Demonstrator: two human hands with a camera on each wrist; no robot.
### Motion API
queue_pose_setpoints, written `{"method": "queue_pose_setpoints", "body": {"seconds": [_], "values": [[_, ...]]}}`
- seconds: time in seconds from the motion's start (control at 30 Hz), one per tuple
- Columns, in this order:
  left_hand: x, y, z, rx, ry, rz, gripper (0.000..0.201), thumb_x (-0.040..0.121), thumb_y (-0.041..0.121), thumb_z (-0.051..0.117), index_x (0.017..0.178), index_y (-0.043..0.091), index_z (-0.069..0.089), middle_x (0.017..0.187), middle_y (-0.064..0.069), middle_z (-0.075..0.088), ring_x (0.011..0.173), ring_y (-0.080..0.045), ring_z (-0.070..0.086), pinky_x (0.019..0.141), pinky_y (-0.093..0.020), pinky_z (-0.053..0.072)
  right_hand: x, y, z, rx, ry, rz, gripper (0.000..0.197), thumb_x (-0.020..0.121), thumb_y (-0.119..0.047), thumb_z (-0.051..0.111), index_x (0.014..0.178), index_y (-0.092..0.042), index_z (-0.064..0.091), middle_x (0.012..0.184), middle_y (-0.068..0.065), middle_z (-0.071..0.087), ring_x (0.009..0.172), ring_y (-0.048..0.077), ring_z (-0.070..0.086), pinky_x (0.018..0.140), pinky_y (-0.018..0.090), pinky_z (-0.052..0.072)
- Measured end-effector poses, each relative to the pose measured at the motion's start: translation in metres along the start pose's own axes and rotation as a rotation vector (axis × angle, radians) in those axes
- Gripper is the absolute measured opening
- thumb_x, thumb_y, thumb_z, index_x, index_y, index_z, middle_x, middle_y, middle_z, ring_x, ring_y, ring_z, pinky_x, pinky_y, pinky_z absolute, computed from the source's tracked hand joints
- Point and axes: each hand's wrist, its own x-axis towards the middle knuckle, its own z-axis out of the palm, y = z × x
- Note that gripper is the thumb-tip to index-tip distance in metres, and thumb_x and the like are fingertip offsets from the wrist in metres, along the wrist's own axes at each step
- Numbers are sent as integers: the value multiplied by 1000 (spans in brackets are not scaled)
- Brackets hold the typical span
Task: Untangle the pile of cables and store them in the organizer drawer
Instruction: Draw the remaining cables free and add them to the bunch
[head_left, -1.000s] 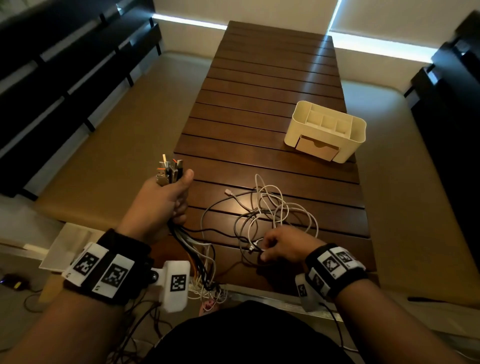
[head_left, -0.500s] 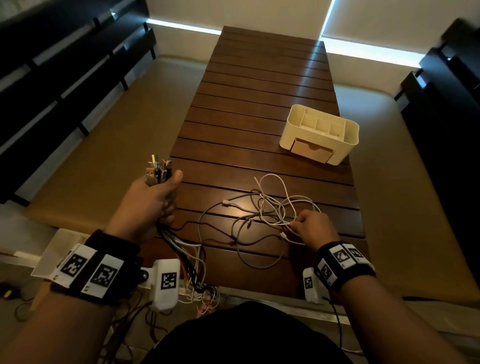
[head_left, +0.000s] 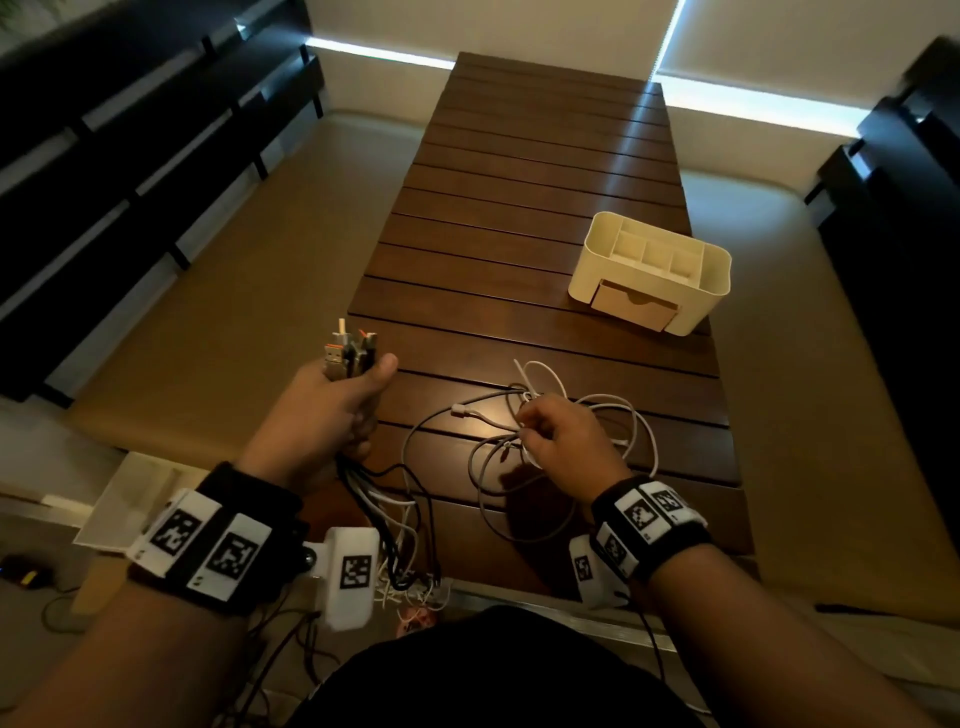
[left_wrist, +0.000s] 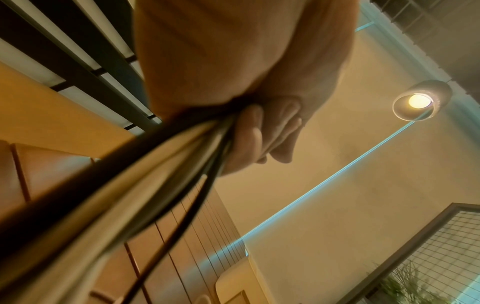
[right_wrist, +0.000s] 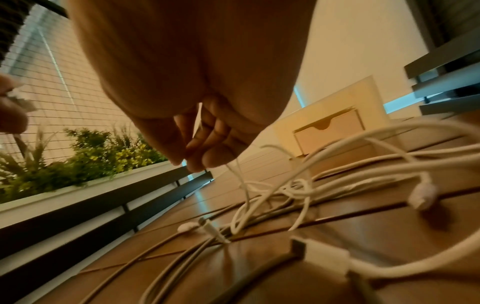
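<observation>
My left hand (head_left: 332, 410) grips a bundle of black and white cables (head_left: 384, 514) just past the table's left edge; their USB plugs (head_left: 349, 351) stick up out of my fist, and the cords hang down toward the floor (left_wrist: 145, 185). A loose tangle of white and grey cables (head_left: 571, 410) lies on the near part of the wooden table (head_left: 519, 208). My right hand (head_left: 558, 436) is over that tangle and pinches a thin white cable (right_wrist: 235, 172) between thumb and fingertips. The cream organizer (head_left: 652, 270) stands at the right, its wooden drawer (head_left: 635, 304) closed.
The slatted table is long and narrow, with tan floor on both sides. Dark slatted benches (head_left: 130, 156) flank it left and right. A white box (head_left: 130, 499) and stray cords lie on the floor at lower left. A planter (right_wrist: 85, 156) shows beyond the railing.
My right hand moved from the tangle's near side out to its right side, then back toward the middle, where it now pinches a white cable. The left hand keeps its hold on the bundle.
</observation>
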Motion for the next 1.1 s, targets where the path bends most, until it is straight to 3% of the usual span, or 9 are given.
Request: {"method": "queue_pose_setpoints", "body": {"seconds": [0.2,0.33,0.53,0.63,0.7,0.8,0.9,1.0,1.1], "values": [[-5,-10,11,35,-51,-39,39,96,27,62,64,22,42,56,-2,23,48,-13,18,51,-29,14,31,-4,32,-119,-67,-55,9,93,-19,65,101,-19,68,100,-9,59,94,11,58,90,34,51],[-5,-10,6,39,-47,-38,38,94,30,66,65,23,42,59,-3,22,49,-14,18,51,-30,15,52,-3,50,-210,-59,21,14,96,-23,62,107,-15,66,112,-2,55,100,17,57,91,36,49],[4,-9,3,-68,-55,-42,33,92,19,67,74,22,40,58,4,25,44,-10,21,46,-25,18,72,4,61,-429,-155,107,18,97,-24,57,104,-10,66,114,7,51,98,27,57,87,38,50],[9,-8,2,-143,-72,-57,19,79,18,63,88,14,47,59,4,29,43,-10,25,42,-23,26,73,5,61,-463,-163,82,17,96,-23,58,102,-8,66,112,8,52,95,28,58,86,38,51],[12,-8,3,-176,-65,-70,27,72,17,57,96,10,49,60,2,29,43,-10,26,43,-24,28,73,4,60,-471,-169,76,15,96,-21,58,98,-9,66,111,8,54,96,28,59,86,39,51],[15,-8,7,-188,-60,-61,21,82,12,52,102,8,49,60,1,32,43,-10,28,42,-24,30,71,-3,53,-408,-121,119,13,97,-24,55,96,-13,64,106,4,57,95,23,58,87,40,52],[16,-7,13,-167,-62,-69,7,99,8,44,105,9,47,59,2,35,44,-10,30,43,-24,31,66,-11,43,-232,-46,171,10,98,-28,57,90,-23,61,96,1,63,85,20,62,72,33,53],[19,-8,20,-136,-64,-62,5,102,13,48,106,13,45,57,5,36,47,-10,29,47,-25,32,61,-22,34,-40,29,206,14,95,-33,61,82,-33,58,116,8,63,80,14,64,60,24,45],[21,-13,28,-103,-55,1,6,102,15,52,100,14,47,56,6,33,48,-12,27,48,-26,32,50,-45,23,180,56,203,9,94,-30,64,86,-27,64,91,-3,69,76,11,63,62,21,43]]}}
